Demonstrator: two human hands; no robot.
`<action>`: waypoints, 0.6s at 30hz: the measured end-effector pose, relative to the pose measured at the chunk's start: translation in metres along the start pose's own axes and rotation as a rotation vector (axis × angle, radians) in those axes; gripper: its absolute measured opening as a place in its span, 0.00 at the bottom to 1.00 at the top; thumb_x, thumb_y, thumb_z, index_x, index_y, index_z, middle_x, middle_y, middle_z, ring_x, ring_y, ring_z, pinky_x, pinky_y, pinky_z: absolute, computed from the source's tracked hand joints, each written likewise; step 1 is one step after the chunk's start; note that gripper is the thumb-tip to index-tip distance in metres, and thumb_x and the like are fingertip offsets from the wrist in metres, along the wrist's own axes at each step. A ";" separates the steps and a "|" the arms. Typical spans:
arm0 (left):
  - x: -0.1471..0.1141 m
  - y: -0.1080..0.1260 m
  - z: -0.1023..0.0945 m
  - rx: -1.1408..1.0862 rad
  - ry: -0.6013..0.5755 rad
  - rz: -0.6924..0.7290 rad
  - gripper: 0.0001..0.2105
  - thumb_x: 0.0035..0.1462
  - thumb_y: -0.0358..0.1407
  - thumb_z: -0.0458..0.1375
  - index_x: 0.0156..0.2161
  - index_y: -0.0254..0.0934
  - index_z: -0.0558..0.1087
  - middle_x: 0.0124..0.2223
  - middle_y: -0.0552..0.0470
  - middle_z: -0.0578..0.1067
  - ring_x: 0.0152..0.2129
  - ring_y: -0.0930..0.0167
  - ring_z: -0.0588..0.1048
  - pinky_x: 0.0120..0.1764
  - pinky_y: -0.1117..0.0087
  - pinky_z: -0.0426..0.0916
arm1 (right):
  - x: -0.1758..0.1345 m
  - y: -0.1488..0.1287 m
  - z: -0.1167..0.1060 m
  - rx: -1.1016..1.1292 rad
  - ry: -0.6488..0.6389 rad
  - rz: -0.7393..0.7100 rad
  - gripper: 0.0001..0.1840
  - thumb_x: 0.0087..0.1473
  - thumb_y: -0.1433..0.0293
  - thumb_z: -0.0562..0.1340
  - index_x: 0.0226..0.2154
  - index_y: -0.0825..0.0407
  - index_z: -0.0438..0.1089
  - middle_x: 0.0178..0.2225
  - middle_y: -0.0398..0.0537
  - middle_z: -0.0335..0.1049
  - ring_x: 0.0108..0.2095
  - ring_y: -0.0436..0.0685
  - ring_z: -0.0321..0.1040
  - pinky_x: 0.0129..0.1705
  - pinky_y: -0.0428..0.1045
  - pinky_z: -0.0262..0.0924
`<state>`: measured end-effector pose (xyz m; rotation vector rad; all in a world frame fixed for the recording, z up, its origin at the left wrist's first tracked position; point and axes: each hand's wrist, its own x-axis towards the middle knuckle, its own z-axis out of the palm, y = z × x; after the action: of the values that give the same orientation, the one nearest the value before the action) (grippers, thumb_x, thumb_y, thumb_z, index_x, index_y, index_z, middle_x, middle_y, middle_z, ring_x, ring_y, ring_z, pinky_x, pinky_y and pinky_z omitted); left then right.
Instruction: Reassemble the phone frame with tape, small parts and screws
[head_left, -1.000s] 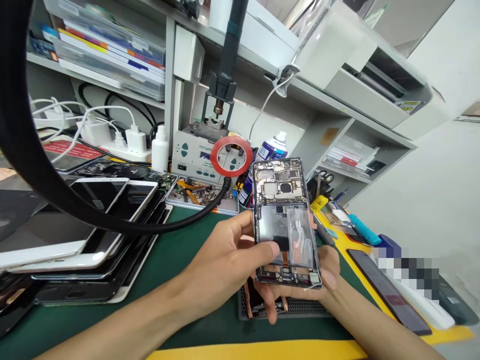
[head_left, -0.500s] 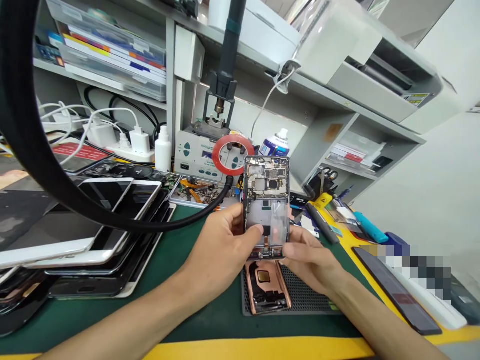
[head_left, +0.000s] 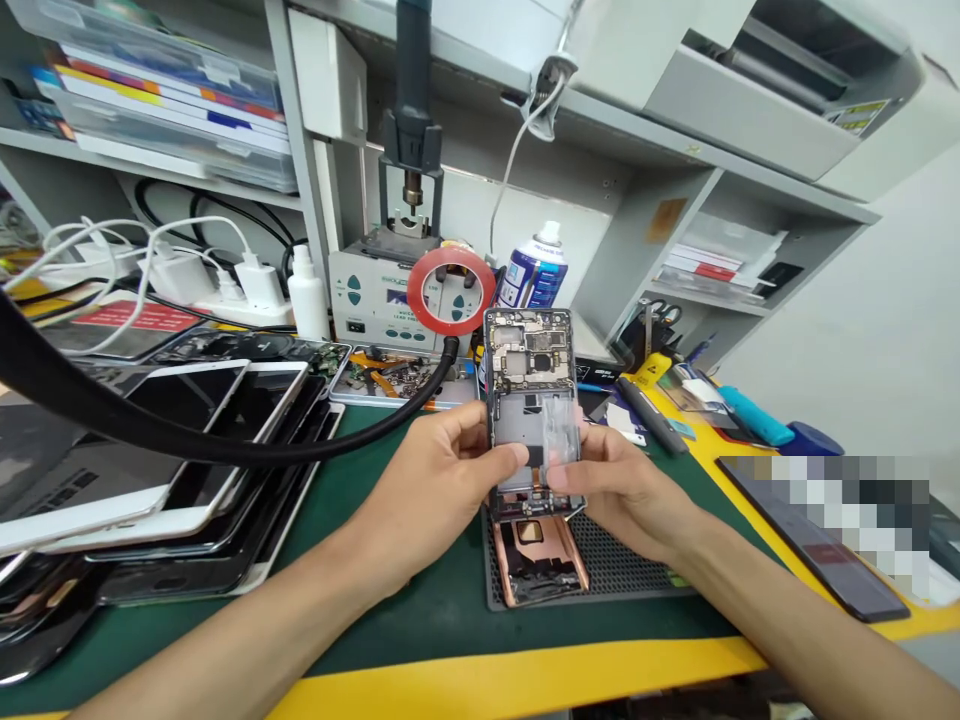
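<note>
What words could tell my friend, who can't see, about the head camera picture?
A person's left hand and right hand hold an opened phone, its inner parts showing. Below it, a copper-coloured panel lies on a grey mat with holes. Stacked devices lie at the picture's left, and a red ring is farther back.

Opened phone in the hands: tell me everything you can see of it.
The opened phone is a slim rectangle with a dark rim, its inside facing the camera. Metal-looking plates and small electronic parts fill its top section, with a black squarish component among them. Below is a smooth grey bay, a clear plastic strip along its right side; an orange-brown flex cable sits lower. It is held raised between the left hand and right hand, thumbs over its lower half.
</note>
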<state>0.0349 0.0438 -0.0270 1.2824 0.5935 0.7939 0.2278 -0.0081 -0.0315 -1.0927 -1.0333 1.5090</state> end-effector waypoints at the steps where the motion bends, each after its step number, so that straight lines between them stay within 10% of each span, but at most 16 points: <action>1: 0.000 0.000 -0.001 0.022 -0.003 -0.007 0.05 0.56 0.33 0.62 0.38 0.36 0.76 0.36 0.53 0.78 0.38 0.67 0.76 0.41 0.68 0.69 | 0.000 0.000 -0.001 0.000 0.003 0.009 0.16 0.44 0.73 0.74 0.39 0.53 0.78 0.33 0.43 0.76 0.33 0.51 0.70 0.42 0.47 0.64; 18: 0.000 0.001 -0.002 0.105 -0.079 -0.068 0.06 0.58 0.38 0.62 0.36 0.36 0.74 0.35 0.52 0.76 0.41 0.62 0.75 0.43 0.65 0.68 | -0.005 -0.006 -0.005 -0.030 -0.119 0.097 0.11 0.46 0.71 0.73 0.34 0.54 0.75 0.32 0.44 0.71 0.33 0.51 0.65 0.39 0.47 0.60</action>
<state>0.0329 0.0448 -0.0269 1.3762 0.6191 0.6598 0.2350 -0.0120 -0.0267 -1.0979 -1.1005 1.6578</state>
